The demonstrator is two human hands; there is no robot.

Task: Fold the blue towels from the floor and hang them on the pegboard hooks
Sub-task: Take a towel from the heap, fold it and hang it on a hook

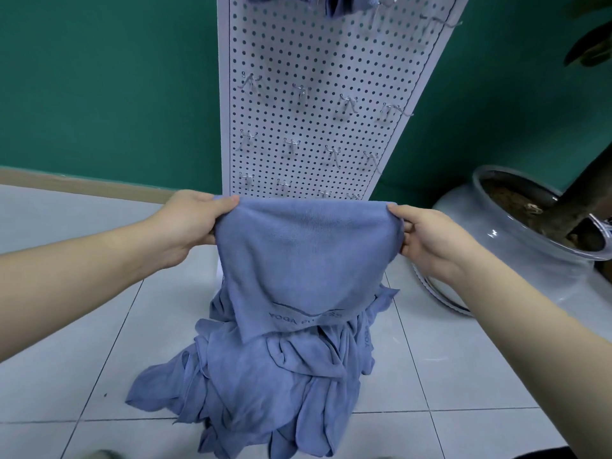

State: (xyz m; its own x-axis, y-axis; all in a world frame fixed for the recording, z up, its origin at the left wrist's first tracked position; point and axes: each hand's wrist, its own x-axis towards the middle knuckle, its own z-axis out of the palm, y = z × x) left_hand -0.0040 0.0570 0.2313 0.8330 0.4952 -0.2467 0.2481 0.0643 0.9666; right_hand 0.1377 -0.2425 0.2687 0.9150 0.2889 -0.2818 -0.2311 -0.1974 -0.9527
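Head view: left hand (193, 220) and right hand (427, 236) each pinch a top corner of a blue towel (308, 260), held up in front of the pegboard (314, 61). Print reads "YOGA", rest creased. Towel pile (265, 385) on near floor (82, 326); another "YOGA" at pile's right.

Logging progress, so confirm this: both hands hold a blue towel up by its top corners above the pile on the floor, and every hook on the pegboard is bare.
Not every hook is bare: the head view shows blue towels already hanging at the top of the pegboard. The rest stands: the left hand and right hand hold the towel above the pile.
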